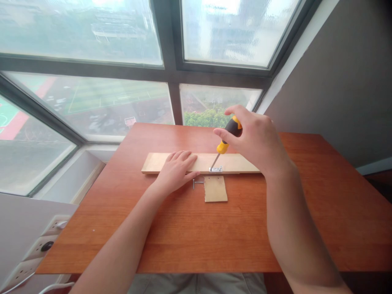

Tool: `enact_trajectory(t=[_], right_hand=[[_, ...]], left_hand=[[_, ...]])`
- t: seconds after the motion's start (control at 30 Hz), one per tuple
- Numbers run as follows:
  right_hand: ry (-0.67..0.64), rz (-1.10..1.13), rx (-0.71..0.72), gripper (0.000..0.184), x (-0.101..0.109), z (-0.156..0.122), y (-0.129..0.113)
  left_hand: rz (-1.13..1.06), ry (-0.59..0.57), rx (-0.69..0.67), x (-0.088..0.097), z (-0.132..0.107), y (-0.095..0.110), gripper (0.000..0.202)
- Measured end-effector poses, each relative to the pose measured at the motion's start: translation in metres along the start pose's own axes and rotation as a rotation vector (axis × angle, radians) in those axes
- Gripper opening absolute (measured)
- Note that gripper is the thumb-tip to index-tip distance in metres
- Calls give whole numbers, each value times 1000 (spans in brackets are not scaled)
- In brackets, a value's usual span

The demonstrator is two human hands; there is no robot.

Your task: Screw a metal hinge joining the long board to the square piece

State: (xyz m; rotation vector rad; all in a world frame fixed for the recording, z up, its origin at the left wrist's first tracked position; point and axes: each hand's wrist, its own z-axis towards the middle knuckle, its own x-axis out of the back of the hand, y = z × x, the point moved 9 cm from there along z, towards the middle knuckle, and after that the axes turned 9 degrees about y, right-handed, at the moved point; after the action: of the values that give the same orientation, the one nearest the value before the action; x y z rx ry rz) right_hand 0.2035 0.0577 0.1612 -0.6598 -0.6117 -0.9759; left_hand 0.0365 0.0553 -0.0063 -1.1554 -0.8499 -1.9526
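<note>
A long pale wooden board [154,162] lies across the table. My left hand [179,169] rests flat on its left half, fingers spread a little. Held in my right hand [255,136] is a yellow and black screwdriver [223,145], tilted, its tip down at the left end of a small metal plate [216,169] on the board's front edge. Screws seem to stand at both ends of the plate. Just in front of the board lie a small square wooden piece [216,190] with holes near its top edge and two loose screws [196,183].
The reddish-brown wooden table [171,232] stands against large windows with dark frames [174,102]. A grey wall [337,90] rises on the right. Power sockets [39,247] with plugged-in cables are on the wall at the lower left.
</note>
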Motion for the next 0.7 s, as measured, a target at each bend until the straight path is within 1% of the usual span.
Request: enact_trajectory(t=[0.1, 0.23, 0.33, 0.43, 0.5, 0.6, 0.7], right_hand=[[4, 3, 0, 38, -1, 0, -1], [-15, 96, 31, 37, -2, 0, -5], [-36, 209, 89, 47, -1, -2, -12], [-75, 294, 107, 57, -3, -4, -14], [-75, 297, 97, 54, -5, -4, -12], [-20, 205, 55, 42, -6, -2, -7], [4, 153, 38, 36, -7, -1, -6]], left_hand=[[15, -4, -7, -1, 0, 0, 46], [16, -10, -7, -1, 0, 0, 46], [-6, -9, 1, -1, 0, -1, 46], [-15, -10, 1, -1, 0, -1, 46], [-15, -7, 0, -1, 0, -1, 46], [-15, -3, -1, -1, 0, 0, 46], [-10, -3, 0, -1, 0, 0, 46]])
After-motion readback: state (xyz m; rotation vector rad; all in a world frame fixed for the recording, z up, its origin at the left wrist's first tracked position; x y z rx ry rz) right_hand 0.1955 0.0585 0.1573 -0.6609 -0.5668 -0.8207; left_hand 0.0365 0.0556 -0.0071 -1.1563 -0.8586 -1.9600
